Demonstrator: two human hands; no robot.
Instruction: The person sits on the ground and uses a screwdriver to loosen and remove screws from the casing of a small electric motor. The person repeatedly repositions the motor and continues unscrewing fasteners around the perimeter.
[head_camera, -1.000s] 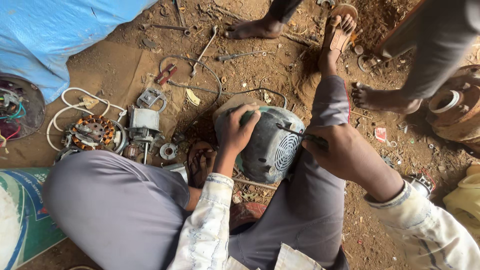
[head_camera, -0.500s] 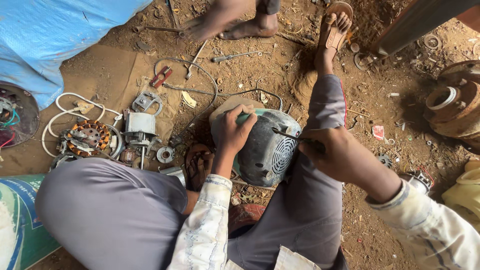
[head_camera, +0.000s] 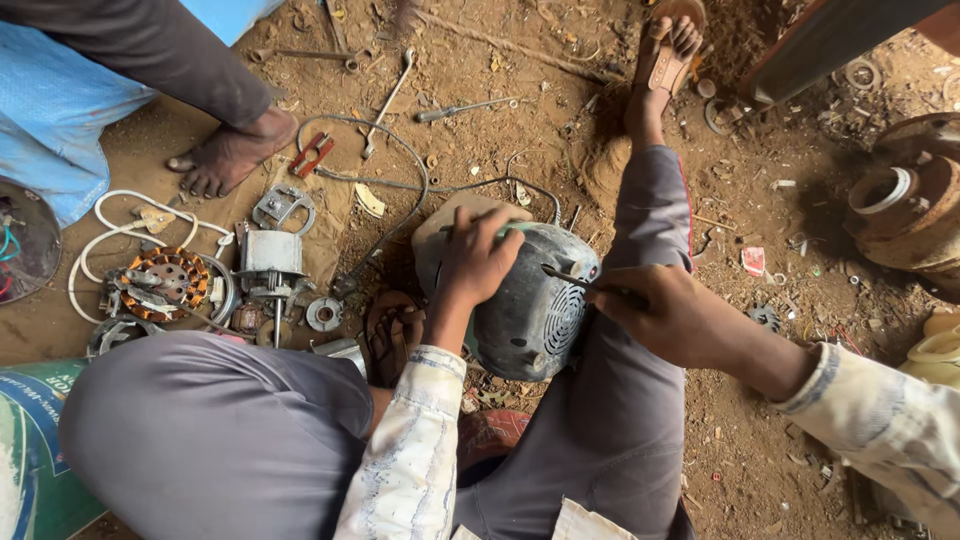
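A grey electric motor lies on its side on the dirt floor, wedged against the seated person's outstretched right leg, its vented end cover facing the camera. The left hand rests spread over the top of the motor housing, palm down, fingers curled over the casing and pressing on it. The right hand is just right of the motor, closed around the handle of a screwdriver whose shaft reaches left to touch the rim of the end cover. The two hands are apart, one on each side of the cover. Left of the motor lie a copper-wound stator, a small grey motor part with a shaft and a white cable. Beyond the motor, another person's bare foot stands on the ground.
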